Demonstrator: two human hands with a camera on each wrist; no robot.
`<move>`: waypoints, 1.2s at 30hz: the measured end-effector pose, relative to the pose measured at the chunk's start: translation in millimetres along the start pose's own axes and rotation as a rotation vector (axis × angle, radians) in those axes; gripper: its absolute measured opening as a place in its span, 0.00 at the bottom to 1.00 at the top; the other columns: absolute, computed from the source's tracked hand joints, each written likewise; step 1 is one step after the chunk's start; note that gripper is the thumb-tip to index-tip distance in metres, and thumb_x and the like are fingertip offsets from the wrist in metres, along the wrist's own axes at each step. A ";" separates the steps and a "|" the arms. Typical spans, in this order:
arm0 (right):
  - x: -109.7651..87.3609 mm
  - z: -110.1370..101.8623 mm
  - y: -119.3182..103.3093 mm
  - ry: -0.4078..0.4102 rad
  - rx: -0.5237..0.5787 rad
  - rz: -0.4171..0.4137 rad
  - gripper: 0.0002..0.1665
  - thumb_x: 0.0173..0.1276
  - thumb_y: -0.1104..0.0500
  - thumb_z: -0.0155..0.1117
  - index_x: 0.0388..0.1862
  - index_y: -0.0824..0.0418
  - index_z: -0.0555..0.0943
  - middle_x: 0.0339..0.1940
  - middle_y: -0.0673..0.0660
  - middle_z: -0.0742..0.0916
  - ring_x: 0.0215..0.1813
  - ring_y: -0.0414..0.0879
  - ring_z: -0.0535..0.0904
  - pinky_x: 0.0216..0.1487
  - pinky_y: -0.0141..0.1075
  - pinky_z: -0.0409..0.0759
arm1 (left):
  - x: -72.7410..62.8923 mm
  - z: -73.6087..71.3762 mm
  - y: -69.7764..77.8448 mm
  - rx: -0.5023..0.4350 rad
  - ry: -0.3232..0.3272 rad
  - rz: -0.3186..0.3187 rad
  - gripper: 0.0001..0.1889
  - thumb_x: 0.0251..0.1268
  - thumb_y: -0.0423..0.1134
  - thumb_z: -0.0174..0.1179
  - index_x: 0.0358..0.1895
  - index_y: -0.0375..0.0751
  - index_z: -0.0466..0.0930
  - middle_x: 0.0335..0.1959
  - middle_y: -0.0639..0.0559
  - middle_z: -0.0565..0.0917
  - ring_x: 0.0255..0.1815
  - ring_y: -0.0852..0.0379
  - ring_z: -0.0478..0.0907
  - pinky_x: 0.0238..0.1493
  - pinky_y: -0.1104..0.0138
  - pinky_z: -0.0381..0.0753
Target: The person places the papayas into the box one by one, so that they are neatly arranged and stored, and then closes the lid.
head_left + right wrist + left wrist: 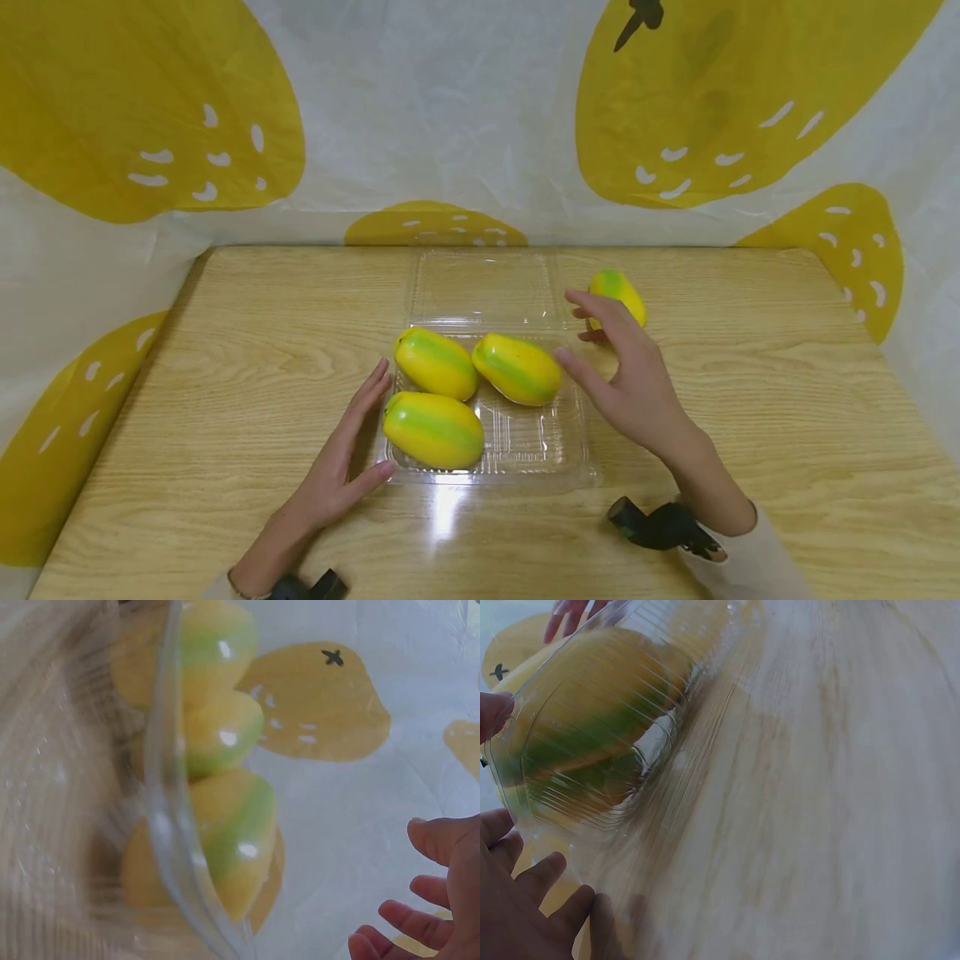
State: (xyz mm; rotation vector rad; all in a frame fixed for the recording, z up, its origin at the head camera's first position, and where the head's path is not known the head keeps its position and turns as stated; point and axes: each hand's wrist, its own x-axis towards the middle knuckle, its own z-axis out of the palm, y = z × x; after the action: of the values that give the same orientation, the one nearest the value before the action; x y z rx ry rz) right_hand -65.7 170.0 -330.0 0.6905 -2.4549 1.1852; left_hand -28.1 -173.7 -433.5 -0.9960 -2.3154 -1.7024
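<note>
A clear plastic clamshell box (532, 454) lies with its lid (483, 283) folded back. Three glossy yellow fruits with green stripes, papaya-like in shape, lie in it: one at back left (435, 363), one at back right (517, 369), one at front left (433, 430). At the box's left side is my left hand (341, 467), fingers extended; thumb and fingers are at the box wall in the left wrist view. My right hand (630, 379) hovers by the right rim, fingers spread, holding nothing. Behind it, a fourth such fruit (633, 302) sits on the table, partly hidden by the fingers.
The wooden table (247, 375) reaches back to a white cloth (442, 100) printed with large yellow fruit shapes. This cloth also hangs at both sides. Black straps (660, 525) circle the wrists below pale sleeves.
</note>
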 end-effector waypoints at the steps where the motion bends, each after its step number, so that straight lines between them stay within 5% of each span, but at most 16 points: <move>1: 0.1 -2.8 1.7 0.018 0.004 0.012 0.39 0.59 0.69 0.68 0.69 0.57 0.68 0.61 0.54 0.76 0.54 0.48 0.75 0.53 0.34 0.77 | 0.0 0.1 0.0 0.002 0.000 0.000 0.44 0.56 0.40 0.63 0.73 0.30 0.50 0.76 0.37 0.46 0.75 0.38 0.42 0.74 0.64 0.40; 6: 2.3 -15.0 10.9 0.100 0.033 0.075 0.35 0.61 0.71 0.66 0.68 0.58 0.70 0.61 0.54 0.77 0.55 0.49 0.74 0.51 0.30 0.77 | -0.1 0.5 -0.3 0.009 0.000 0.001 0.44 0.56 0.40 0.63 0.73 0.30 0.50 0.76 0.37 0.46 0.75 0.39 0.42 0.74 0.64 0.40; 13: 2.8 -26.4 25.8 0.184 0.041 0.274 0.28 0.69 0.61 0.61 0.67 0.57 0.70 0.61 0.54 0.77 0.54 0.50 0.73 0.51 0.26 0.72 | 0.2 0.2 0.9 0.007 -0.002 -0.005 0.43 0.56 0.39 0.63 0.73 0.30 0.50 0.76 0.37 0.46 0.75 0.39 0.42 0.74 0.64 0.40; 24: 1.7 -23.1 49.8 0.296 0.042 0.473 0.29 0.68 0.54 0.62 0.67 0.60 0.70 0.61 0.55 0.77 0.57 0.50 0.70 0.52 0.33 0.71 | -0.6 0.1 1.4 0.009 -0.008 -0.022 0.44 0.56 0.38 0.63 0.74 0.31 0.50 0.76 0.38 0.46 0.76 0.39 0.41 0.74 0.65 0.40; 36: -4.2 -10.6 80.7 0.241 0.042 0.628 0.42 0.66 0.42 0.61 0.71 0.62 0.63 0.66 0.62 0.71 0.60 0.54 0.66 0.55 0.40 0.69 | -0.2 0.2 2.2 0.005 -0.009 -0.011 0.44 0.56 0.37 0.63 0.73 0.30 0.50 0.76 0.37 0.46 0.75 0.39 0.41 0.74 0.65 0.40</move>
State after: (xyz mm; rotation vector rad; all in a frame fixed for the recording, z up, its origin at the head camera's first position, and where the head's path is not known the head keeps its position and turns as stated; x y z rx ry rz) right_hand -106.0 222.9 -377.0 -0.2398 -2.5063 1.4270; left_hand -26.7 -173.3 -431.8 -0.9939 -2.3345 -1.6983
